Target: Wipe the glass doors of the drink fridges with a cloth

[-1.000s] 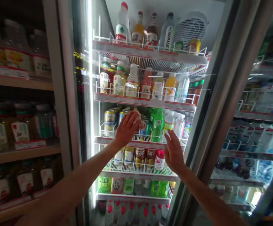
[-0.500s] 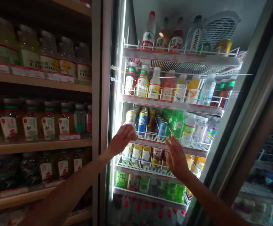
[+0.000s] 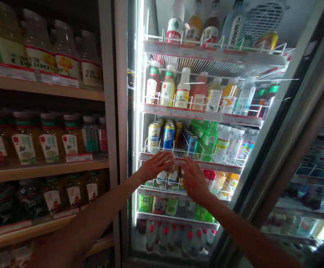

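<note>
My left hand (image 3: 158,163) is closed, palm down, around what looks like a pale crumpled cloth (image 3: 171,160). It is in front of the middle shelf's front edge, below the beer cans (image 3: 168,137). To its right, my right hand (image 3: 197,180) is raised with fingers stretched out, holding nothing. Its fingertips are by the same shelf edge (image 3: 203,163), below a blue can (image 3: 191,144). Both hands hide part of the lower row of cans. I cannot tell whether glass lies between my hands and the shelves.
The lit drinks fridge holds bottles (image 3: 182,89) on upper shelves, green bottles (image 3: 209,141) mid-height and red-capped bottles (image 3: 188,238) at the bottom. Wooden shelves (image 3: 47,167) with juice bottles stand left. A metal door frame (image 3: 298,126) slants along the right.
My left hand has moved right and slightly down with the pale cloth. My right hand has moved left and down, so the hands are closer together. The view has shifted a little.
</note>
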`<state>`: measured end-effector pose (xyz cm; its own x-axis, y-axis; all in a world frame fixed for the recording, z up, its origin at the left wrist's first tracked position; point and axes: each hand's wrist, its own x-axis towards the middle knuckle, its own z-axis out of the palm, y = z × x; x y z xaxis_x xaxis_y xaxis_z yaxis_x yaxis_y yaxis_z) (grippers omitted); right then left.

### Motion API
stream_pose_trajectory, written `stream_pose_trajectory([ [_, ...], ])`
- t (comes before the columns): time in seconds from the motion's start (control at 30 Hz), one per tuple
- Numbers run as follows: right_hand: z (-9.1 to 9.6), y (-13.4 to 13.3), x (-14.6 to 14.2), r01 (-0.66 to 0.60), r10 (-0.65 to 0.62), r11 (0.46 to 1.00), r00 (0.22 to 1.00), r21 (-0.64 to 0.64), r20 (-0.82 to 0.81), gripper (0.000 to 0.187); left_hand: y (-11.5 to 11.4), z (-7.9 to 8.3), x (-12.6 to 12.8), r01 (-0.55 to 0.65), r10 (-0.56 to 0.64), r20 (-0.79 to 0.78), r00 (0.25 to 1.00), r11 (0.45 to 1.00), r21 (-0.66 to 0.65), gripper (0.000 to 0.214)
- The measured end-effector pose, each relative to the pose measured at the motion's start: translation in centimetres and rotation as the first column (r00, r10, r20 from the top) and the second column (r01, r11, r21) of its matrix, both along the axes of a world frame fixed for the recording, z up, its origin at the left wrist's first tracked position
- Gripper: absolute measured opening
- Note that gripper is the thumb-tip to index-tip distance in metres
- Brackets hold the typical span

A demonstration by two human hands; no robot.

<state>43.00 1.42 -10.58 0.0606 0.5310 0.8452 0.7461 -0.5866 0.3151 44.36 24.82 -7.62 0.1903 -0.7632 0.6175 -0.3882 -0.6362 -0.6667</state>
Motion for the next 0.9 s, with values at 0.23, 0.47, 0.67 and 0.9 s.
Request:
stream_pose_trajectory([
  [0.23, 2.7, 5.1, 1.1, -0.074, 0.074, 0.997, 0.997, 0.022, 0.02, 0.057, -3.3, 3.7, 1.1, -0.027, 0.006, -0.064, 0.998, 0.947, -0.321, 0.046],
  [0.47, 4.0, 7.4, 3.3, -0.019, 0.019, 1.0, 0.997, 0.009, -0.069, 0.043, 1.3, 2.0, -1.5, -0.304, 0.239, -0.259, 0.936, 0.919, -0.252, 0.065],
  [0.67, -1.5, 3.5, 5.2, -0.212, 0.169, 0.906, 0.975, -0.365, -0.146, 0.032, 2.4, -1.0, -3.9, -0.436, 0.365, -0.329, 0.871, 0.883, -0.174, 0.06],
  [0.9, 5.3, -1.9, 7.0, -0.024, 0.008, 0.996, 0.982, 0.085, 0.189, 0.038, 1.4, -3.2, -5.3, -0.465, 0.383, -0.319, 0.867, 0.851, -0.243, 0.069],
])
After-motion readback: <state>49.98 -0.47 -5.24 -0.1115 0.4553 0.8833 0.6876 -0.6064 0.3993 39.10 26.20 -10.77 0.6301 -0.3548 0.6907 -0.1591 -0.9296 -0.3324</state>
